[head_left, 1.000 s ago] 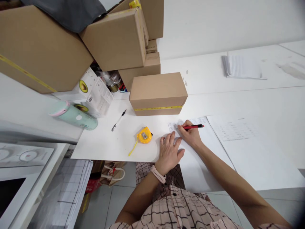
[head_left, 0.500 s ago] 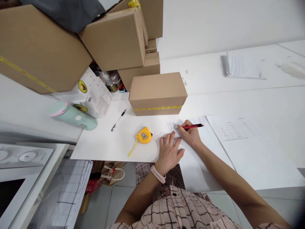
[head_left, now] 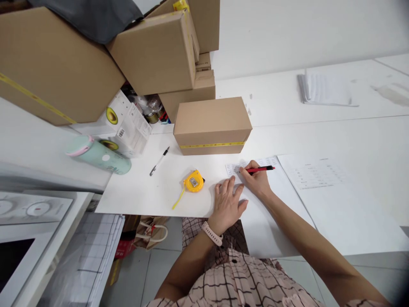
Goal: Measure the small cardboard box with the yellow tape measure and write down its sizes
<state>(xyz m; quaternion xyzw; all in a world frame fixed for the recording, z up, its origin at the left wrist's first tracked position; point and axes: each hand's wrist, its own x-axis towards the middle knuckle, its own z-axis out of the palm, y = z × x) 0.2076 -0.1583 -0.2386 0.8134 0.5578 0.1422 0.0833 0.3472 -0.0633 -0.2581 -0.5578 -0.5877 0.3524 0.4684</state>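
Observation:
A red and black pen [head_left: 260,169] is gripped in my right hand [head_left: 256,181], its tip down near the printed rows of a white paper sheet [head_left: 284,204]. My left hand [head_left: 227,202] lies flat with fingers spread at the left edge of that sheet, holding nothing. To its left is a yellow tape measure [head_left: 194,182] with a short length of tape pulled out. Beyond both hands stands a closed cardboard box [head_left: 211,119] with a yellow tape strip along its front. A second printed sheet [head_left: 319,183] lies to the right of my writing arm.
A clear pen with a black grip [head_left: 159,162] lies left of the tape measure. A mint green bottle [head_left: 99,155] rests by white avocado-printed boxes [head_left: 128,128]. Large cardboard boxes [head_left: 153,55] are stacked at the back left. Folded papers [head_left: 326,89] lie at the back right.
Almost nothing differs. The right hand and pen appear shifted very slightly to the right, along with the whole view; the left hand keeps its place on the table.

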